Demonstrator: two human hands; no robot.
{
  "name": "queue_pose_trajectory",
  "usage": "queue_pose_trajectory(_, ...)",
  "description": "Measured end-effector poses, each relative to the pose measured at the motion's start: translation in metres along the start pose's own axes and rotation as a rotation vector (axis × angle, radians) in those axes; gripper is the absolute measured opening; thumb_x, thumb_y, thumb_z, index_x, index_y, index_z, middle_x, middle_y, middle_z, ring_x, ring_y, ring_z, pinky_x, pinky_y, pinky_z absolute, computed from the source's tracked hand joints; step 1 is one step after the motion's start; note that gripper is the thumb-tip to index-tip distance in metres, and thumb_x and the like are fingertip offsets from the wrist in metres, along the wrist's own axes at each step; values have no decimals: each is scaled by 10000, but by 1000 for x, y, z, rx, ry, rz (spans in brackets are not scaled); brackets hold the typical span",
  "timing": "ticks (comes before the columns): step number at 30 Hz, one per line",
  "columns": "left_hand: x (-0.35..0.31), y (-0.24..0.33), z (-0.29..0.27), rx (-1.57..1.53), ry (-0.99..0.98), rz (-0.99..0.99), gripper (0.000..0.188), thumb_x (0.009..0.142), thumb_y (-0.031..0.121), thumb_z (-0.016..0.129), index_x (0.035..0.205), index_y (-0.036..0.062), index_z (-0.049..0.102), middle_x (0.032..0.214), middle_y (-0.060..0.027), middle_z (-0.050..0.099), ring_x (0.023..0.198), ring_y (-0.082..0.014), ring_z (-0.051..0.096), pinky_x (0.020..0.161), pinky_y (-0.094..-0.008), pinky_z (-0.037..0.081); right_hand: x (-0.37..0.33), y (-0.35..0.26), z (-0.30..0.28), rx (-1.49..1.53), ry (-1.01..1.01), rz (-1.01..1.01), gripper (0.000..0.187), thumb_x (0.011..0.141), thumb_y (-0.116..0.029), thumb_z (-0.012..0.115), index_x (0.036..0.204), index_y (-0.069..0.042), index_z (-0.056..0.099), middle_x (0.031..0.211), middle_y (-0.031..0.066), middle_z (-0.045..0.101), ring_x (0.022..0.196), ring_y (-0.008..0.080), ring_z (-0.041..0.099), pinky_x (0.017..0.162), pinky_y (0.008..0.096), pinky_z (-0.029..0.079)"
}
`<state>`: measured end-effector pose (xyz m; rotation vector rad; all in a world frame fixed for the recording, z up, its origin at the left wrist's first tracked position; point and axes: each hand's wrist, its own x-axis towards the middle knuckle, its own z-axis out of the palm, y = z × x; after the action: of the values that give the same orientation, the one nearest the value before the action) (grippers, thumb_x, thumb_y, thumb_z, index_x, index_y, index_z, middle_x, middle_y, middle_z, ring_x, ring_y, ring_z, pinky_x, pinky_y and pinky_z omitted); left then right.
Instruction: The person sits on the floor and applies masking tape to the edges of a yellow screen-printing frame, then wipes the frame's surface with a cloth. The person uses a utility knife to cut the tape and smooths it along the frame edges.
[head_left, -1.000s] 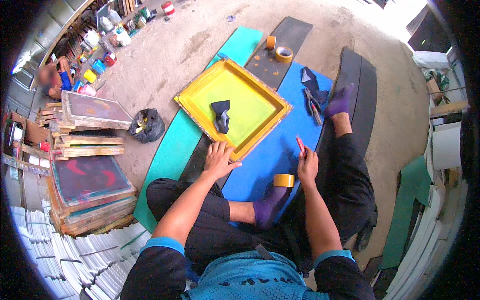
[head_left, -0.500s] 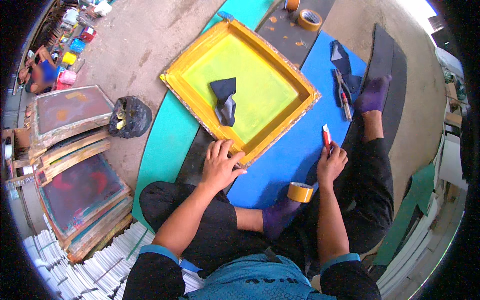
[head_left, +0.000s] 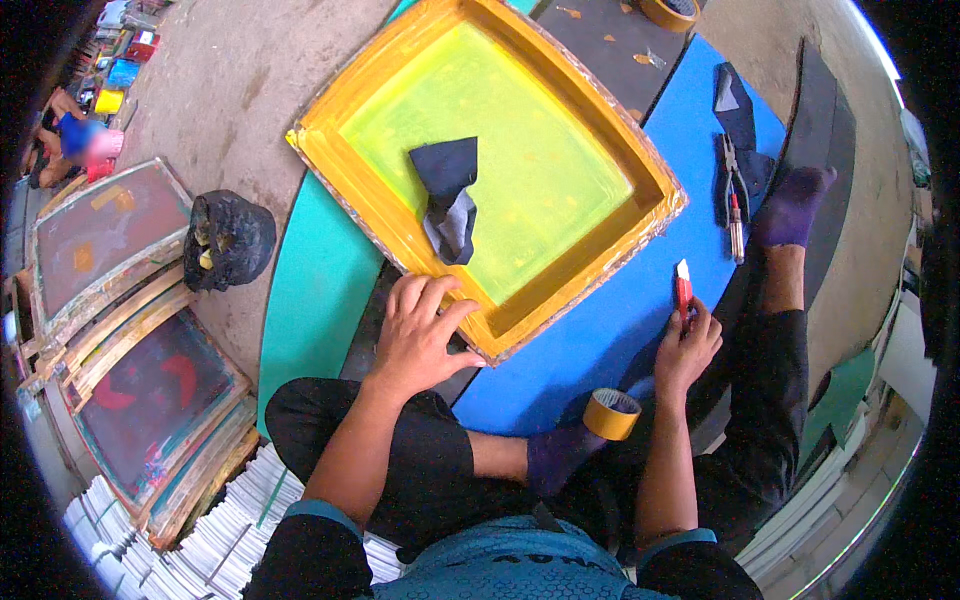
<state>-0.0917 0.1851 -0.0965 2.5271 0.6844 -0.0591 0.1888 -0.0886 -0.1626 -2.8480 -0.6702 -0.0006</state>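
Note:
A yellow-coated silk-screen frame (head_left: 590, 265) with a lime-green mesh lies across the mats in front of me. My left hand (head_left: 418, 330) grips its near corner, fingers over the edge and thumb close to the corner's tip. On the mesh rests a crumpled dark cloth scrap (head_left: 450, 200) with a grey underside. To the right, over the blue mat, my right hand (head_left: 688, 345) is closed around a red utility knife (head_left: 683, 292). The knife's pale tip points away from me. A roll of yellow-brown tape (head_left: 611, 414) stands between my right forearm and my foot.
Pliers (head_left: 733, 185), a small red-handled tool (head_left: 737, 230) and dark cloth (head_left: 737, 105) lie on the blue mat (head_left: 560, 350) by my right foot. Another tape roll (head_left: 670, 12) sits beyond. Stacked screens (head_left: 150, 390) and a black bag (head_left: 230, 240) stand left. Far left, a person (head_left: 75, 140) sits.
The view has shifted, so the frame appears larger and the pliers farther right. Both hands keep their holds, the left on the frame and the right on the utility knife.

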Motion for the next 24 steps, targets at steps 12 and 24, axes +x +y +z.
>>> queue_pose_trajectory(12, -4, -21, -16, 67, 20, -28, 623, 671, 307, 917, 1252, 233, 705, 1445, -57, 554, 1510, -323, 320, 1250, -646, 87, -59, -113, 22, 819, -549, 222, 968, 925, -394, 774, 1584, -5, 181, 788, 128, 658, 629, 188, 618, 530, 338, 512)
queue_pose_trajectory(24, -7, 34, 30, 146, 298, 18, 571, 707, 551, 831, 1165, 222, 742, 1291, -93, 622, 1339, -387, 470, 1188, -699, 184, 13, -145, -34, 443, -380, 20, 783, 788, -228, 716, 1451, 19, 379, 1073, 330, 702, 1035, 498, 678, 903, 544, 544)
